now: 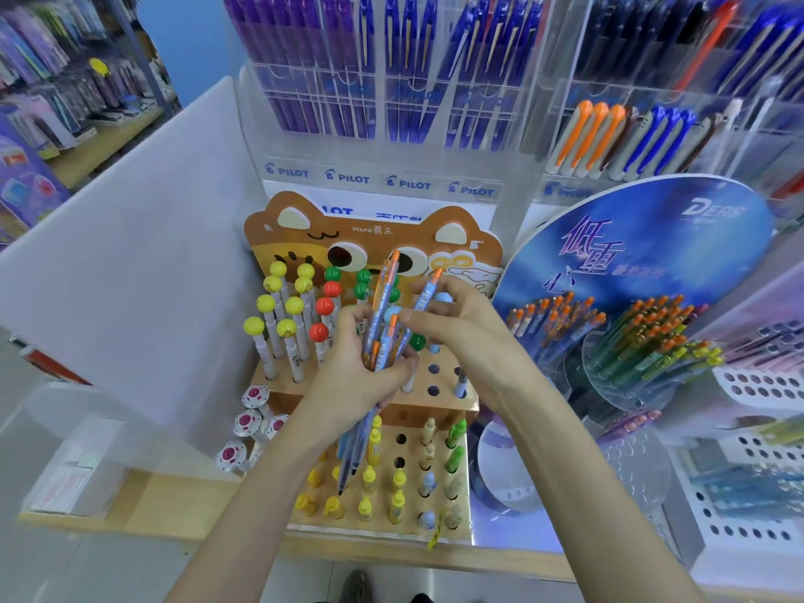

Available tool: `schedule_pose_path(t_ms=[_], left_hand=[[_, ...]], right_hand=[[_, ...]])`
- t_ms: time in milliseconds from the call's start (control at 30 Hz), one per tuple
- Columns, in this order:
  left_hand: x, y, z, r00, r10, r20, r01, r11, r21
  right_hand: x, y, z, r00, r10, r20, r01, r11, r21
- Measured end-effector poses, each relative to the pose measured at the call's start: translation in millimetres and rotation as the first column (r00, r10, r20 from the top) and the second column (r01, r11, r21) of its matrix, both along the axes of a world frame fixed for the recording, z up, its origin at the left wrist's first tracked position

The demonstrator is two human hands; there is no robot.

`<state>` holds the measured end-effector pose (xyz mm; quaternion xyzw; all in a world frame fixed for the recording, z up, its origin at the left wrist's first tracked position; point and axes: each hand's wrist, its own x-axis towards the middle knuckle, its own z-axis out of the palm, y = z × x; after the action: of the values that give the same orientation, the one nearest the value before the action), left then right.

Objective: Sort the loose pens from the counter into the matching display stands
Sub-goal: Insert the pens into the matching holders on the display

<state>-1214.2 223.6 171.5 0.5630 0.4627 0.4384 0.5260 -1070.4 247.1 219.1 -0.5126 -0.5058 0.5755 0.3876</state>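
Left hand (365, 385) is curled round a bundle of pens (383, 304), blue barrels with orange tops, held nearly upright with the tips pointing down toward the near tiers of the cat-faced stand (378, 230). Right hand (470, 337) is just beside it, thumb and fingers pinching a single pen (424, 295) of the same blue-and-orange kind, which leans against the top of the bundle. Both hands hang above the middle of the cat-faced stand, whose holed tiers carry ball-topped pens (278, 298) in yellow, red and green at the far left and small figure-topped pens (370, 478) in the near rows. To the right stands a round blue stand (631, 254) with a curved sign; its left cluster holds blue pens with orange tops (552, 324) that look like the ones in the hands, and a cluster of greenish pens (644, 346) sits beside them. Behind everything rises a clear rack (383, 180) marked PILOT, filled with purple and blue pens. A strip of wooden bench (165, 493) shows at the near left.
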Motion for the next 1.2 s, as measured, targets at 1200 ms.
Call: schedule_pose_path(t_ms=[1200], left_hand=[[-1, 18, 2, 0.983, -0.104, 0.152, 0.102, 0.995, 0.019]], right_hand=[[-9, 13, 15, 0.887, -0.316, -0.336, 0.383, 0.911, 0.156]])
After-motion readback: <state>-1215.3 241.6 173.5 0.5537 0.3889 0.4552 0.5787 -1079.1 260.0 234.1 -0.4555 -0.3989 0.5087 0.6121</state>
